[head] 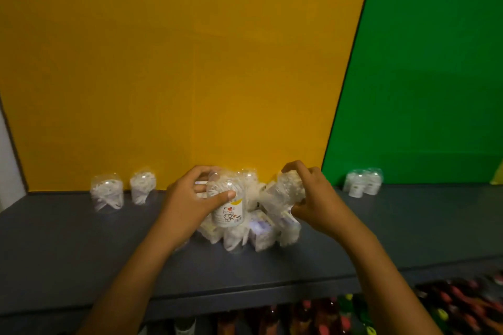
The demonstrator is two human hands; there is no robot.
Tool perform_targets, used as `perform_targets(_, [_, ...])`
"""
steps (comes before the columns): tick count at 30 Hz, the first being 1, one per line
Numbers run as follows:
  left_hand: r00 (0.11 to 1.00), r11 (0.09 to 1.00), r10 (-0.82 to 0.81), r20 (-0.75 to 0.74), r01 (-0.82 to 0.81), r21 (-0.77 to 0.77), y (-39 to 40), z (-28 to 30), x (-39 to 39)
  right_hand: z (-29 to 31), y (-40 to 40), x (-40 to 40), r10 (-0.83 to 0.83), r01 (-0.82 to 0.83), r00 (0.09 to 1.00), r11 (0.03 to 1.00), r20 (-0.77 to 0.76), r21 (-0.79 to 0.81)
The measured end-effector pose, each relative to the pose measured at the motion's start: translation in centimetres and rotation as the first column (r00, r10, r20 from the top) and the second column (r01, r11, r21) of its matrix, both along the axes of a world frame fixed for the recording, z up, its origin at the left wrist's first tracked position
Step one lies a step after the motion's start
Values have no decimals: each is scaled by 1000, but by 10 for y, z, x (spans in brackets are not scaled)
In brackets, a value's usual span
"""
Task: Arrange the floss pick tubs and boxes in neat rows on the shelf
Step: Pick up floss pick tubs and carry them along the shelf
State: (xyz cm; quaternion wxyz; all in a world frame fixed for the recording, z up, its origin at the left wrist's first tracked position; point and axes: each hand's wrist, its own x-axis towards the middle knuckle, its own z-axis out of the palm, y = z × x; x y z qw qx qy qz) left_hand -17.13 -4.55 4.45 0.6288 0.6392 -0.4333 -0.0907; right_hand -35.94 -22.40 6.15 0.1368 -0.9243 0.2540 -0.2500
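The labelled tub [227,204], clasped by the left hand [190,201] above the central heap [253,231] on the shelf [81,247], looks light, slick and thin-walled, best held round its middle, while the right hand [313,198] clasps another tilted tub [285,190].

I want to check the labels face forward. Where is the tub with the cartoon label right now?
In the head view the cartoon-label tub is centre frame, gripped by the left hand above the pile of tubs and boxes on the grey shelf.
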Motion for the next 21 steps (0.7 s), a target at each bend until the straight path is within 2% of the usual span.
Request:
perform_targets(10, [996, 995, -90, 2, 90, 51, -34, -11, -111, -20, -22, -129, -118, 110, 984, 991, 130, 70])
perform_targets(16, [990, 989, -139, 32, 138, 48, -72, -4, -145, -20, -48, -173, -226, 212, 953, 973, 204, 87])
perform_targets(21, [981, 983, -183, 59, 181, 35, -119, 1, -162, -27, -83, -198, -294, 296, 925, 955, 241, 31])
